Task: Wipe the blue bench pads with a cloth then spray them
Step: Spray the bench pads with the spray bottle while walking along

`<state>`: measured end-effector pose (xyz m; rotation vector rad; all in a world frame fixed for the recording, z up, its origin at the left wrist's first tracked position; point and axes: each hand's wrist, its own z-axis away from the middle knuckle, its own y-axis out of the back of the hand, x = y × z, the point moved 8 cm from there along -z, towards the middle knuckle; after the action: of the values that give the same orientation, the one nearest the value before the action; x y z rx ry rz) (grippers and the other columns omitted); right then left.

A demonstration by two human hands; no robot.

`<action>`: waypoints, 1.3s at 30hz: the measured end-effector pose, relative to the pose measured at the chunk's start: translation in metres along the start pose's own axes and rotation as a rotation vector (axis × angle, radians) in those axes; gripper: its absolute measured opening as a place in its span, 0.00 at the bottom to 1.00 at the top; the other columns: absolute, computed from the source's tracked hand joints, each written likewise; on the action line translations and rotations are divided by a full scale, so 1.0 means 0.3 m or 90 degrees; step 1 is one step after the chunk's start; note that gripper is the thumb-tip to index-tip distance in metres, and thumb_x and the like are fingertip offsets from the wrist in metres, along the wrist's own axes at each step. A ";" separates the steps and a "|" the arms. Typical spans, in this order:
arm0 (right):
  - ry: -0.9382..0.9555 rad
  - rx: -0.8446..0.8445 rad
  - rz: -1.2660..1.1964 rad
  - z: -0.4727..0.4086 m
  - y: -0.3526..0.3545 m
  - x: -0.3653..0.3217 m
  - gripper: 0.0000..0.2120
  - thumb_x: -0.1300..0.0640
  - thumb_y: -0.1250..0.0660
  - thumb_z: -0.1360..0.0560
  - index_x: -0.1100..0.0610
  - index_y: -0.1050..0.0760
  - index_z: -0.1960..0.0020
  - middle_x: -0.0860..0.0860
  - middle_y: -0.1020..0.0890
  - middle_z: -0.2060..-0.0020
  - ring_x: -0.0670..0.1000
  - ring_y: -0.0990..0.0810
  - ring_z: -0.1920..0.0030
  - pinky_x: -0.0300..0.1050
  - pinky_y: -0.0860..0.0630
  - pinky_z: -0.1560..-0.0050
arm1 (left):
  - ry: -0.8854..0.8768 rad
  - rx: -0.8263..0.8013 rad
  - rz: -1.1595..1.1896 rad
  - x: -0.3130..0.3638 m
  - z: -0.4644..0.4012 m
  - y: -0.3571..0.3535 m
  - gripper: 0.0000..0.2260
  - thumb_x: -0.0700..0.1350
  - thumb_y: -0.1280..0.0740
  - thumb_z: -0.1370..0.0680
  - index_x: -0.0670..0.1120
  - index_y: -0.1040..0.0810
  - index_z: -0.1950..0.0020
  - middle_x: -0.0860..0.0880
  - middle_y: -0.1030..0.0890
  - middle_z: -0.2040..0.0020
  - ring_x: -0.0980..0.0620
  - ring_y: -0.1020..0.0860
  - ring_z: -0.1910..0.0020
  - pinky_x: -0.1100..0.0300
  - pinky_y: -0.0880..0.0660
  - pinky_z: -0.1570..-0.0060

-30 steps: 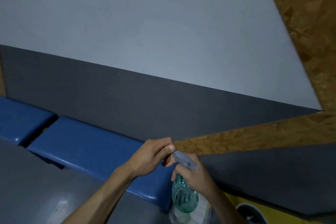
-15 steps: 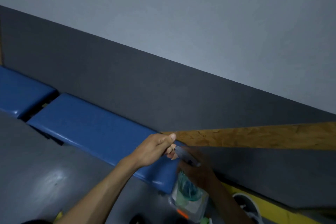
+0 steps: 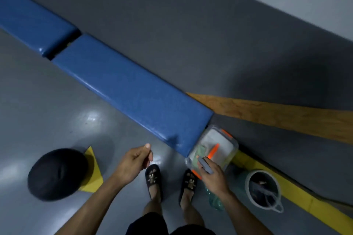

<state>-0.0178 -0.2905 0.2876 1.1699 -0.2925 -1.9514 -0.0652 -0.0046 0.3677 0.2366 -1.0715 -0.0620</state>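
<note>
Two blue bench pads run along the dark wall: the nearer pad (image 3: 133, 91) ends just ahead of my feet, and the farther pad (image 3: 32, 19) lies at the upper left. My right hand (image 3: 214, 175) grips a green translucent spray bottle (image 3: 214, 199) by its grey spray head (image 3: 205, 165), low beside my right leg. My left hand (image 3: 135, 162) hangs free in front of the pad's near end, its fingers loosely curled around nothing. No cloth is clearly identifiable in view.
A clear plastic box with orange clips (image 3: 215, 149) sits on the floor at the end of the nearer pad. A grey bucket (image 3: 263, 190) stands to its right by a yellow floor stripe (image 3: 298, 192). A black round object (image 3: 55, 173) rests on the floor at left.
The view has tilted down from the wall to the floor. My left hand has come off the spray head and moved left. My right hand has lowered the bottle.
</note>
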 end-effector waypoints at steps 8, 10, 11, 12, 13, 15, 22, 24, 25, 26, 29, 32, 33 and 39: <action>-0.092 -0.032 0.041 -0.104 -0.142 0.233 0.10 0.51 0.37 0.28 0.47 0.25 0.48 0.49 0.18 0.54 0.57 0.20 0.51 0.49 0.25 0.56 | 0.061 0.099 -0.095 -0.178 0.043 -0.047 0.20 0.63 0.45 0.20 0.53 0.19 0.46 0.60 0.17 0.48 0.60 0.20 0.49 0.60 0.24 0.47; -0.106 -0.030 0.066 -0.124 -0.151 0.261 0.05 0.54 0.35 0.27 0.50 0.26 0.51 0.51 0.19 0.56 0.59 0.21 0.52 0.47 0.30 0.59 | 0.075 0.099 -0.100 -0.203 0.036 -0.067 0.20 0.62 0.45 0.20 0.52 0.19 0.44 0.61 0.18 0.47 0.61 0.20 0.48 0.60 0.24 0.46; -0.106 -0.033 0.079 -0.132 -0.150 0.267 0.03 0.55 0.35 0.27 0.52 0.27 0.53 0.52 0.19 0.57 0.60 0.22 0.52 0.47 0.31 0.59 | 0.084 0.101 -0.096 -0.215 0.033 -0.079 0.19 0.60 0.45 0.19 0.52 0.19 0.44 0.61 0.18 0.47 0.61 0.19 0.49 0.59 0.24 0.47; -0.107 -0.040 0.090 -0.140 -0.149 0.276 0.03 0.55 0.36 0.26 0.52 0.28 0.53 0.52 0.20 0.57 0.60 0.22 0.52 0.48 0.31 0.59 | 0.093 0.102 -0.093 -0.226 0.033 -0.090 0.17 0.59 0.45 0.18 0.52 0.19 0.44 0.60 0.17 0.47 0.60 0.19 0.49 0.57 0.24 0.47; -0.112 -0.050 0.103 -0.146 -0.145 0.283 0.03 0.55 0.36 0.26 0.52 0.28 0.53 0.51 0.21 0.57 0.60 0.22 0.51 0.48 0.31 0.59 | 0.103 0.106 -0.091 -0.237 0.036 -0.099 0.16 0.57 0.45 0.17 0.53 0.19 0.44 0.60 0.17 0.48 0.60 0.19 0.50 0.57 0.23 0.48; -0.129 -0.071 0.119 -0.163 -0.133 0.291 0.06 0.53 0.37 0.25 0.50 0.28 0.49 0.50 0.21 0.54 0.58 0.23 0.50 0.48 0.31 0.57 | 0.122 0.120 -0.078 -0.260 0.052 -0.111 0.15 0.57 0.44 0.17 0.54 0.19 0.45 0.60 0.17 0.48 0.59 0.19 0.50 0.56 0.23 0.49; -0.164 -0.054 0.093 -0.277 -0.027 0.276 0.16 0.52 0.38 0.25 0.49 0.27 0.38 0.55 0.21 0.41 0.61 0.23 0.44 0.51 0.27 0.46 | 0.192 0.171 0.009 -0.309 0.132 -0.125 0.16 0.56 0.44 0.19 0.51 0.19 0.46 0.54 0.16 0.49 0.55 0.18 0.50 0.55 0.22 0.49; -0.162 -0.035 0.107 -0.302 0.006 0.261 0.12 0.52 0.38 0.24 0.48 0.27 0.41 0.54 0.20 0.44 0.59 0.23 0.49 0.50 0.27 0.48 | 0.199 0.189 0.032 -0.310 0.151 -0.120 0.16 0.55 0.44 0.19 0.50 0.19 0.46 0.52 0.15 0.50 0.53 0.18 0.50 0.55 0.22 0.49; -0.160 -0.025 0.115 -0.310 0.025 0.249 0.08 0.53 0.39 0.23 0.48 0.27 0.45 0.53 0.20 0.46 0.58 0.25 0.52 0.49 0.28 0.51 | 0.200 0.198 0.041 -0.308 0.157 -0.116 0.16 0.54 0.44 0.19 0.50 0.19 0.46 0.52 0.15 0.50 0.53 0.18 0.50 0.54 0.22 0.49; -0.158 -0.017 0.122 -0.321 0.039 0.243 0.05 0.53 0.39 0.23 0.49 0.28 0.48 0.53 0.20 0.48 0.57 0.26 0.55 0.48 0.29 0.53 | 0.201 0.204 0.048 -0.305 0.163 -0.111 0.16 0.54 0.44 0.19 0.50 0.19 0.46 0.52 0.15 0.50 0.52 0.18 0.50 0.54 0.22 0.49; -0.161 -0.003 0.151 -0.338 0.074 0.229 0.05 0.54 0.39 0.22 0.51 0.28 0.47 0.52 0.22 0.51 0.56 0.28 0.56 0.47 0.32 0.54 | 0.198 0.213 0.053 -0.298 0.172 -0.103 0.17 0.55 0.44 0.19 0.50 0.18 0.46 0.51 0.15 0.49 0.52 0.18 0.49 0.54 0.23 0.50; -0.159 0.027 0.126 -0.361 0.120 0.217 0.03 0.54 0.38 0.23 0.52 0.28 0.50 0.53 0.22 0.53 0.57 0.26 0.55 0.47 0.30 0.55 | 0.194 0.222 0.058 -0.283 0.177 -0.099 0.17 0.56 0.44 0.19 0.50 0.18 0.46 0.50 0.15 0.49 0.52 0.18 0.49 0.54 0.23 0.50; -0.162 0.036 0.109 -0.371 0.139 0.213 0.03 0.54 0.38 0.23 0.52 0.28 0.50 0.53 0.22 0.53 0.58 0.25 0.54 0.47 0.31 0.56 | 0.195 0.227 0.062 -0.277 0.177 -0.097 0.17 0.56 0.44 0.19 0.50 0.18 0.46 0.50 0.15 0.49 0.51 0.18 0.49 0.54 0.23 0.50; -0.199 0.111 0.041 -0.447 0.274 0.174 0.11 0.53 0.38 0.21 0.54 0.22 0.42 0.57 0.19 0.44 0.62 0.22 0.44 0.46 0.31 0.52 | 0.200 0.249 0.088 -0.247 0.189 -0.081 0.17 0.54 0.44 0.19 0.48 0.18 0.46 0.49 0.15 0.50 0.48 0.18 0.49 0.49 0.22 0.49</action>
<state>0.1232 -0.3544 0.2287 0.9459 -0.6682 -2.0816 -0.1489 -0.0253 0.3243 0.5071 -0.7762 0.3031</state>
